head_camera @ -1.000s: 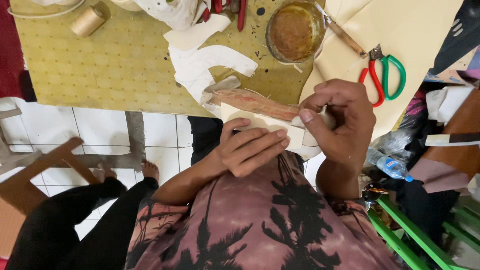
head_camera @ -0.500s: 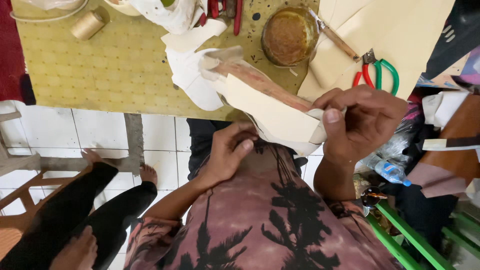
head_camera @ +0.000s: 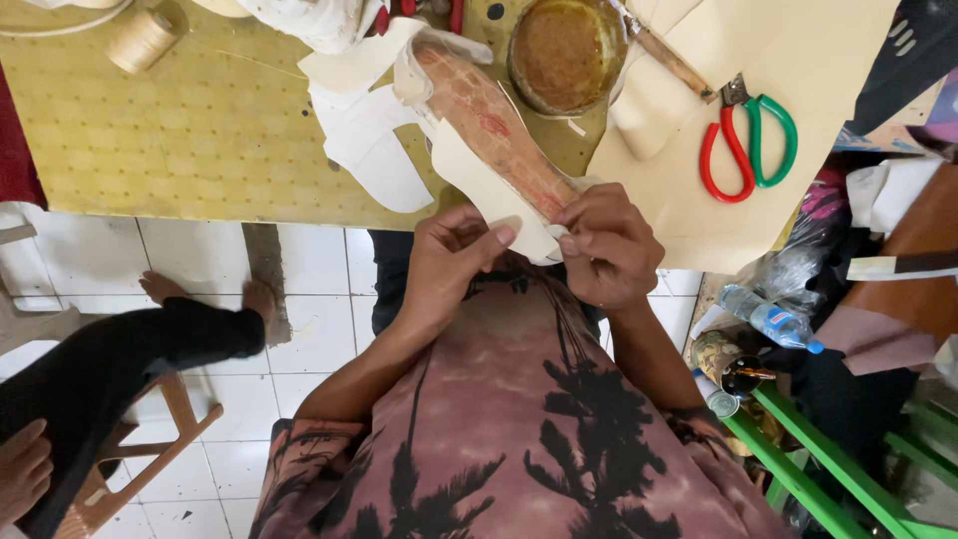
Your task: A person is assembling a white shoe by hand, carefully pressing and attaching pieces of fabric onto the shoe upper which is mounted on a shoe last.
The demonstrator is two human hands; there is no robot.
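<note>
Hands meet at the near end of a long, reddish-brown shoe form, which slants from your chest up toward the table. Your left hand pinches the pale, stiff cream lining piece wrapped along the form's side, thumb and forefinger closed on its lower edge. Your right hand curls over the same end, fingers drawn together and clamped on the form and the cream edge; the two thumbs sit just beside each other.

The form looks smooth and worn, with a red patch on its narrow top. Beyond it, loose curved cut-outs of white sheet lie on the yellow dotted table mat. A round, shallow bowl with brownish, glossy contents sits near the form's far end, with a wooden-handled brush just beside it. To your right a broad tan sheet covers the table, and scissors with one red and one green loop lie on it. A spool of beige thread rests at the mat's far left. Low at your right, a plastic water bottle lies among clutter.
</note>
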